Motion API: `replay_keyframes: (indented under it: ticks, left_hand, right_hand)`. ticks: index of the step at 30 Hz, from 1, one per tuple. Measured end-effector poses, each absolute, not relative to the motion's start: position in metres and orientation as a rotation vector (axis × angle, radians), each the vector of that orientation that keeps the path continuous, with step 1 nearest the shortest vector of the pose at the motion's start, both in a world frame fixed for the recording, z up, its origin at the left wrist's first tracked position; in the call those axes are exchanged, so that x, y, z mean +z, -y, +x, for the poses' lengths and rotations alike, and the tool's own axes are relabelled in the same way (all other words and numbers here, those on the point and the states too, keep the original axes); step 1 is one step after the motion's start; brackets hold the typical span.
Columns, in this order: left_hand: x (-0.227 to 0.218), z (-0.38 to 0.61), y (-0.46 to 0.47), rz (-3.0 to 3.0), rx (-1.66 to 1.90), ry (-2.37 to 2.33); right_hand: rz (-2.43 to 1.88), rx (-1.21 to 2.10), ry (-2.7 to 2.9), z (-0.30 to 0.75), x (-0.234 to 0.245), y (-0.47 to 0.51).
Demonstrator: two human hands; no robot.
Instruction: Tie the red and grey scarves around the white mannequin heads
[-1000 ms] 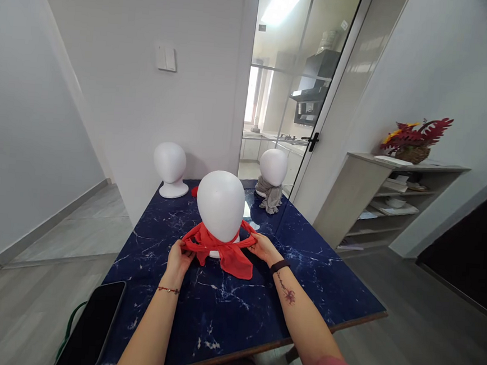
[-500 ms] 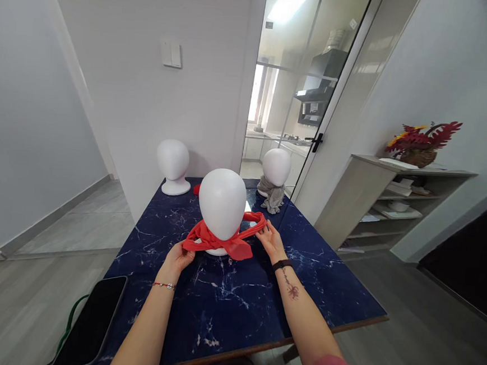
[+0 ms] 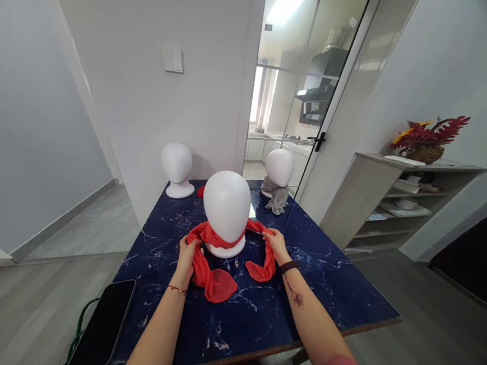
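Note:
A white mannequin head (image 3: 226, 203) stands upright on the table in front of me. Around its neck runs a red scarf (image 3: 212, 281), crossing the front, with both tails hanging down onto the tabletop. My left hand (image 3: 187, 252) is closed on the scarf just left of the neck; the longer, wider tail drops from there. On the other side, my right hand (image 3: 277, 245) pinches the scarf to the right of the neck, and the shorter tail curls down below the fingers.
The blue marbled table (image 3: 265, 330) also bears a bare mannequin head (image 3: 176, 163) at back left and one wearing a grey scarf (image 3: 277, 195) at back right. A phone (image 3: 103, 323) with a green cable lies front left. A shelf (image 3: 398, 200) stands right, past the glass door (image 3: 293, 85).
The scarf's front knot or crossing has come loose, and its two tails now hang apart. My hands have drawn outward and lower with it. The view has shifted slightly.

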State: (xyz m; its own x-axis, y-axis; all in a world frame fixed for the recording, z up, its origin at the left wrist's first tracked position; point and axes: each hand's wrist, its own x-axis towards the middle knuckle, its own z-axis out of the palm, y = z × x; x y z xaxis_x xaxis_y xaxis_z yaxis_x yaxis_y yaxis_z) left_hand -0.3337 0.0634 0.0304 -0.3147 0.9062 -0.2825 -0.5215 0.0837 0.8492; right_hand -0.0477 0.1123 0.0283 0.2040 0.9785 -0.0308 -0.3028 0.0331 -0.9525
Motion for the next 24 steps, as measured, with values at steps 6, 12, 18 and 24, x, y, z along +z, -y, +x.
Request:
replay_keyframes:
  ticks: [6,12,18,24]
  left_hand:
    - [0.015,-0.326,-0.068,1.131,1.545,-1.512]
    - [0.007,-0.322,-0.069,1.464,1.393,-1.556]
    - [0.014,-0.315,-0.060,1.647,1.266,-1.730]
    - [0.019,-0.310,-0.052,1.651,1.069,-1.925]
  right_hand:
    - [-1.175,0.896,1.153,-0.077,0.121,-0.168]
    - [-1.116,0.910,1.587,-0.133,0.246,-0.213]
    - [-0.717,0.590,1.965,-0.190,0.297,-0.156]
    - [-0.390,0.977,1.703,-0.175,0.278,-0.057]
